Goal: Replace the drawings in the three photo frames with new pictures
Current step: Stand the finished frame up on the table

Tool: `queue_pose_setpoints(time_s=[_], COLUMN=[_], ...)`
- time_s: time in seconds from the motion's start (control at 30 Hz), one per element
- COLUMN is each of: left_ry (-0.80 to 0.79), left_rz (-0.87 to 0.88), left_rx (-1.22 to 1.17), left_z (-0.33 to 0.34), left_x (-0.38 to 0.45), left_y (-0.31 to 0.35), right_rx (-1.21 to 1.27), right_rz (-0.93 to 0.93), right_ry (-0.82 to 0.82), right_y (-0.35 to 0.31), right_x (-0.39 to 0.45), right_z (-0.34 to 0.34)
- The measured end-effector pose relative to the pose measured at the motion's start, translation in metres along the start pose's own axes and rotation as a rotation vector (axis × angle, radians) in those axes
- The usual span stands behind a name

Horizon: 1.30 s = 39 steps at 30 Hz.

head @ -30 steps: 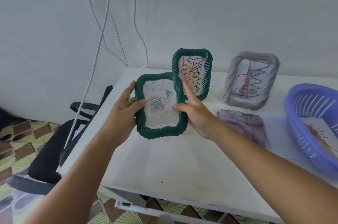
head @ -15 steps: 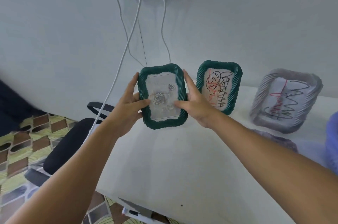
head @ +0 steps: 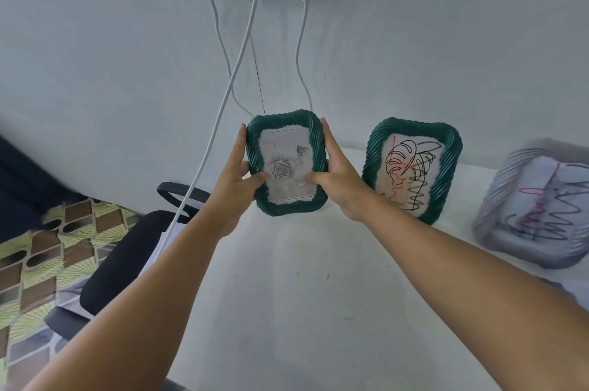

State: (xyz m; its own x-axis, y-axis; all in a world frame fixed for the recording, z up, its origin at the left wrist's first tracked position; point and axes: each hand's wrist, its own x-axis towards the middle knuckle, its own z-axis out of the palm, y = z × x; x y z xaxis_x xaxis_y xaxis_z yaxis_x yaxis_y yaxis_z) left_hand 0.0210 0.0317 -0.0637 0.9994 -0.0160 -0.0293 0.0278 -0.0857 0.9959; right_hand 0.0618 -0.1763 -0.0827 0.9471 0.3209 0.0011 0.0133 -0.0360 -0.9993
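- Green, rope-edged frame (head: 287, 164) with a rose picture behind its glass: I hold it upright above the white surface (head: 318, 295), near the wall.
- My left hand (head: 237, 177) grips its left edge, thumb on the glass.
- My right hand (head: 338, 177) grips its right edge, thumb likewise.
- Right of it stands a second green frame (head: 411, 167) with a scribbled leaf drawing.
- Further right leans a grey frame (head: 538, 205), blurred.

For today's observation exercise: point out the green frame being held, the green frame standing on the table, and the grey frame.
held green frame (head: 314, 153), head view, on its right border.
standing green frame (head: 447, 173), head view, on its right border.
grey frame (head: 497, 196), head view, on its left border.
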Motion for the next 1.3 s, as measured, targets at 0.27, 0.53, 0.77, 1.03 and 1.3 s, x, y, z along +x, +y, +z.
queue_pose_setpoints(time_s=[0.27, 0.53, 0.77, 1.03, 1.3], left_ry=[-0.009, -0.006, 0.02, 0.038, 0.361], left_rz=[0.034, 0.095, 0.088, 0.054, 0.346], left_rx=[0.153, 0.191, 0.212, 0.322, 0.634], left_z=[0.008, 0.01, 0.01, 0.011, 0.044], left_x=[-0.005, -0.007, -0.009, -0.013, -0.035], left_y=[-0.01, -0.011, -0.015, -0.014, -0.002], right_rx=[-0.096, -0.173, -0.204, -0.356, -0.599], right_rz=[-0.104, -0.136, -0.11, -0.142, -0.404], right_ry=[0.028, 0.043, 0.044, 0.147, 0.426], right_y=[0.008, 0.008, 0.011, 0.008, 0.002], right_x=[-0.019, -0.024, -0.026, -0.035, -0.081], right_z=[0.0, 0.001, 0.002, 0.005, -0.024])
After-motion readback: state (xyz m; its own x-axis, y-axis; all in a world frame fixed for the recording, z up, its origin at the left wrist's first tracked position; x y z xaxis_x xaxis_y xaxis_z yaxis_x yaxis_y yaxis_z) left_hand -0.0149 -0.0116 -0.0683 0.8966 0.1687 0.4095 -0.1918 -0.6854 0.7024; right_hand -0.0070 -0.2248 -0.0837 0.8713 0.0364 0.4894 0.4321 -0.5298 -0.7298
